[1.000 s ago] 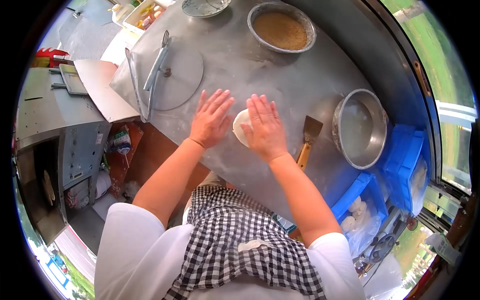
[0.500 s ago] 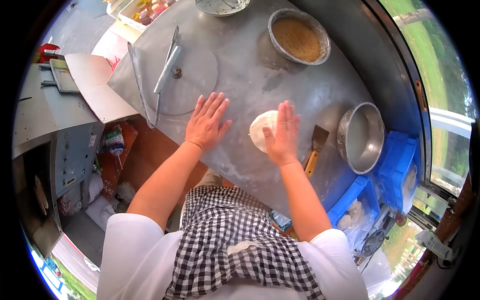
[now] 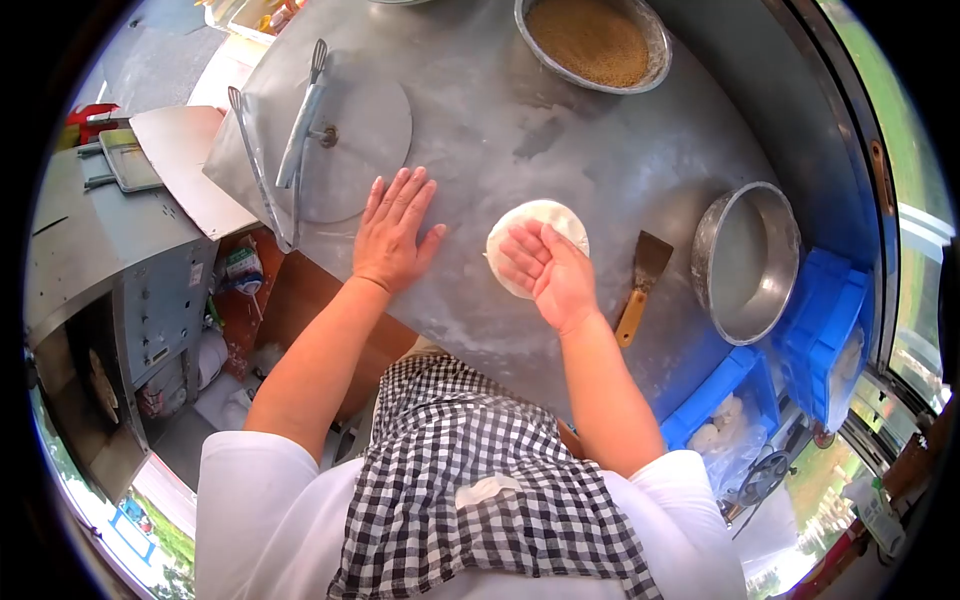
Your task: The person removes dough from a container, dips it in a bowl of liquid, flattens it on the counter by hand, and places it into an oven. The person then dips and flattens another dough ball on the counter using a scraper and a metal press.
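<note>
A flat round of white dough [image 3: 540,212] lies on the metal worktop [image 3: 470,330]. My right hand [image 3: 553,278] is over its lower right part, palm turned partly up and fingers loosely bent with nothing in them. It covers part of the dough. To the left, my left hand [image 3: 395,235] is open, palm down at the worktop, its fingers stretched out toward the round metal plate [image 3: 365,150]. Right of the dough lies a scraper [image 3: 645,280] with a wooden handle and a dark, wide blade.
A metal bowl of brown granules [image 3: 590,45] stands at the back. On the right is a deeper metal bowl [image 3: 745,265], with blue crates [image 3: 815,320] beyond it. Long metal tongs [image 3: 262,180] lie across the plate. Below the left edge stands a metal cabinet [image 3: 160,310].
My right hand has rolled from edge-on at the dough's right side to palm partly up over it. My left hand stays spread. The whole view has shifted slightly.
</note>
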`<state>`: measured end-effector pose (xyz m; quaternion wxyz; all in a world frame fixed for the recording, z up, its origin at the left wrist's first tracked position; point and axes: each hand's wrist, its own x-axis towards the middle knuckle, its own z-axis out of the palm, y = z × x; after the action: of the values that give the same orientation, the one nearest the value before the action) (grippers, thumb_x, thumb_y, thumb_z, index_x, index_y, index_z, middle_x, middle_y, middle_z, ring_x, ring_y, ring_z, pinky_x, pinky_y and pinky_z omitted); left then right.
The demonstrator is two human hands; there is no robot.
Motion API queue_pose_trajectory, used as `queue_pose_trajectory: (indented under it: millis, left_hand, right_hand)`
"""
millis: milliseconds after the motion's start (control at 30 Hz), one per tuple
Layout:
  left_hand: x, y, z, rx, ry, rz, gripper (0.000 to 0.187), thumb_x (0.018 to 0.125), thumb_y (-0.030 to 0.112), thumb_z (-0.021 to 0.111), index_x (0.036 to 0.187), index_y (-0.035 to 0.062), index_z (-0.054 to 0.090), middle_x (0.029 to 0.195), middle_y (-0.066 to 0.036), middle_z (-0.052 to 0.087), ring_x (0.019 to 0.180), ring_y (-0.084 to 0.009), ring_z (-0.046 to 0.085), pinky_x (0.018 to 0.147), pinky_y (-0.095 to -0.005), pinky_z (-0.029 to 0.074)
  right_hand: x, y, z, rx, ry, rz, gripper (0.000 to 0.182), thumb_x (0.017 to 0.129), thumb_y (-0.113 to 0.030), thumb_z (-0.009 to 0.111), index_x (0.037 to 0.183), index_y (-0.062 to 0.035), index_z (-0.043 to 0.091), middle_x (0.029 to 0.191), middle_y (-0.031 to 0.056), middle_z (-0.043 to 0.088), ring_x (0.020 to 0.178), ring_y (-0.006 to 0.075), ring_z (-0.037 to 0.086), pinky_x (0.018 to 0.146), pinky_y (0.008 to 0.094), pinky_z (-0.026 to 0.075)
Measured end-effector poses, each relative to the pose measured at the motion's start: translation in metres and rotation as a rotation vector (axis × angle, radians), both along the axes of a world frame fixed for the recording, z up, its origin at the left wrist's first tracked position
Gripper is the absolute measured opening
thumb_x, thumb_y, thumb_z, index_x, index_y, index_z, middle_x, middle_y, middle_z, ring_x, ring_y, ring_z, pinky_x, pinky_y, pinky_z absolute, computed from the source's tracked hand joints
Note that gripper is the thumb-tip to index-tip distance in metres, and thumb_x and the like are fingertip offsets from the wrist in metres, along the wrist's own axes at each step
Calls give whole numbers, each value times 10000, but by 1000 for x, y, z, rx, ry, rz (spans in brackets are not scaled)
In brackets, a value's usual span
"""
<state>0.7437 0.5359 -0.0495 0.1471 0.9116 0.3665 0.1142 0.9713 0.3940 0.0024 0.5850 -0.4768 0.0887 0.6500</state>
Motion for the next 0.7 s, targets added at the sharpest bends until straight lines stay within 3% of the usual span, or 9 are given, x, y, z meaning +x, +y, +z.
queue_pose_trajectory:
  millis: [67, 100, 200, 267, 367, 533, 700]
  left_hand:
    - [3, 4, -4, 21, -1, 4, 602, 961, 319, 677, 1504, 93, 551, 1637, -86, 475, 1546, -280, 392, 1300, -506, 235]
    - [0, 2, -3, 22, 8, 0, 594, 959, 325, 679, 1494, 94, 563, 1632, -83, 482, 1540, -277, 402, 1298, -508, 244]
    - [3, 1, 1, 8, 3, 9, 615, 928, 259, 704, 1502, 92, 558, 1630, -91, 488, 1537, -293, 409, 1292, -504, 253]
    - [4, 1, 0, 20, -3, 4, 618, 918, 248, 710, 1498, 92, 560, 1629, -90, 489, 1536, -291, 411, 1294, -506, 250]
    - [2, 0, 6, -4, 21, 9, 618, 909, 240, 716, 1491, 95, 565, 1625, -88, 495, 1533, -292, 416, 1296, -507, 248]
    - [4, 2, 4, -11, 20, 16, 622, 894, 238, 727, 1481, 101, 575, 1615, -86, 506, 1528, -294, 425, 1296, -509, 256]
    - [3, 5, 4, -16, 0, 15, 623, 877, 231, 737, 1468, 102, 587, 1610, -82, 512, 1525, -286, 428, 1295, -510, 262]
  right_hand:
    - [13, 10, -13, -51, 44, 51, 413, 1117, -260, 484, 1302, 91, 598, 1217, 184, 710, 1144, 298, 704, 1054, 429, 559]
    - [14, 4, -6, 42, 44, 111, 398, 1118, -232, 478, 1332, 85, 586, 1244, 187, 705, 1166, 291, 697, 1063, 426, 557]
    - [18, 6, -11, -148, -24, 221, 397, 1115, -224, 498, 1361, 78, 576, 1274, 193, 696, 1176, 286, 694, 1059, 421, 562]
    - [31, 12, -12, -5, 30, 274, 417, 1109, -241, 527, 1375, 76, 580, 1290, 198, 696, 1169, 291, 705, 1047, 422, 571]
    - [47, 26, 30, 185, 85, 357, 421, 1109, -247, 527, 1382, 68, 587, 1295, 203, 698, 1162, 299, 711, 1052, 429, 567]
    - [128, 109, 62, 426, -141, 80, 386, 1105, -259, 544, 1318, 55, 616, 1254, 185, 706, 1154, 303, 700, 1048, 452, 564]
    - [194, 218, 41, 318, -223, -188, 300, 1096, -259, 544, 1194, 18, 606, 1156, 169, 696, 1124, 323, 684, 1034, 476, 553]
